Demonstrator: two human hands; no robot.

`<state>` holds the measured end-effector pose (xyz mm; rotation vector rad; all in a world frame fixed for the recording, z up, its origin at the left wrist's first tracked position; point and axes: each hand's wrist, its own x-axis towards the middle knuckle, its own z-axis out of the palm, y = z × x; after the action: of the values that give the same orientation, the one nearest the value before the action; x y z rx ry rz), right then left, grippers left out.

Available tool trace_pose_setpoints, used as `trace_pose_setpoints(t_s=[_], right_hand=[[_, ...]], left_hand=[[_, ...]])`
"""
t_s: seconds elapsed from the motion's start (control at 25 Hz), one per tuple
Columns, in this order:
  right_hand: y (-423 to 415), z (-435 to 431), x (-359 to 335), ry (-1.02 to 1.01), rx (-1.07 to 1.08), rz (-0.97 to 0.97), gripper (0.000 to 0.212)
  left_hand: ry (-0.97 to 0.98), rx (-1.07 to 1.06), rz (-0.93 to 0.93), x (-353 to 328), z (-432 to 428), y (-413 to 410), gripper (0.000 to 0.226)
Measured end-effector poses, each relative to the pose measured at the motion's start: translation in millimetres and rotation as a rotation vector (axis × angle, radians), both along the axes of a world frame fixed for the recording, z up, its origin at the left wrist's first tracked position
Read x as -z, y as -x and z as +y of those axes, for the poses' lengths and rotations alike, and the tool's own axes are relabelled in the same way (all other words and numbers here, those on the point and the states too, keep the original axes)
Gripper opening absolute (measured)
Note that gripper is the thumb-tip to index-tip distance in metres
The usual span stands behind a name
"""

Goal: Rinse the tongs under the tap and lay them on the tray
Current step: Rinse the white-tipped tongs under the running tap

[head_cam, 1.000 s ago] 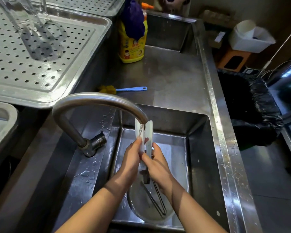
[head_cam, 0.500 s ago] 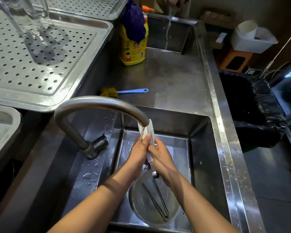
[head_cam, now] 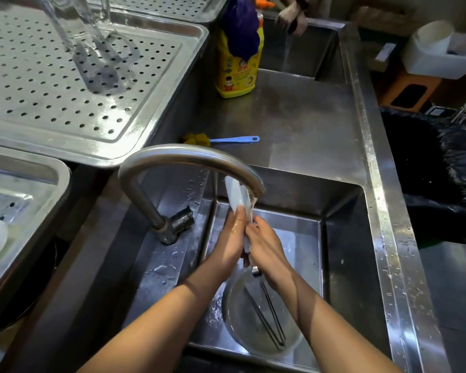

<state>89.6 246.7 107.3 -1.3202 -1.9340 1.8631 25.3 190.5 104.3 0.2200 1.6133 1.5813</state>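
Note:
The tongs (head_cam: 236, 196) have white tips and a metal handle, and stand upright over the sink. Their white tips sit right under the spout of the curved steel tap (head_cam: 189, 154), where water runs onto them. My left hand (head_cam: 230, 244) grips them from the left and my right hand (head_cam: 267, 247) from the right, both at mid-length. The metal hinge end pokes out below my right hand. The perforated steel tray (head_cam: 135, 109) lies at the upper left, beyond the tap.
A round bowl (head_cam: 228, 316) in the sink (head_cam: 342, 265) holds thin metal utensils. A yellow detergent bottle (head_cam: 237, 68) and a blue-handled brush (head_cam: 226, 139) rest on the counter behind. Clear glassware (head_cam: 73, 20) stands on the tray. Another person's hand (head_cam: 291, 18) is at the far sink. A black-lined bin (head_cam: 436, 179) stands right.
The white tips have risen closer under the spout and water now runs over them. Both hands keep their grip and have shifted slightly up the tongs.

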Motion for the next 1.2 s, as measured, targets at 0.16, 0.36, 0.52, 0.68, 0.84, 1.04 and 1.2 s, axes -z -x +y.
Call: trace_pose_setpoints(t_s=[0.16, 0.36, 0.52, 0.68, 0.84, 1.04, 1.2], right_hand=[[19, -4, 6, 0.226, 0.137, 0.161, 0.037], [10, -10, 5, 0.186, 0.358, 0.215, 0.009], [-19, -9, 4, 0.026, 0.409, 0.177, 0.02], [-45, -21, 4, -0.237, 0.193, 0.166, 0.027], [-44, -20, 0, -0.129, 0.167, 0.217, 0.011], [-55, -28, 4, -0.158, 0.142, 0.199, 0.018], [-59, -40, 11, 0.05, 0.205, 0.237, 0.022]], left_hand=[[-0.035, 0.031, 0.214, 0, -11, -9, 0.025], [-0.005, -0.039, 0.144, -8, 0, 18, 0.013], [0.1, 0.065, 0.061, -3, 12, 16, 0.026], [0.323, -0.061, 0.023, 8, 27, 26, 0.026], [0.325, 0.025, 0.223, 23, 27, 5, 0.029], [0.236, -0.142, 0.019, 31, 29, 10, 0.018], [0.313, -0.228, 0.079, 21, 34, 35, 0.019]])
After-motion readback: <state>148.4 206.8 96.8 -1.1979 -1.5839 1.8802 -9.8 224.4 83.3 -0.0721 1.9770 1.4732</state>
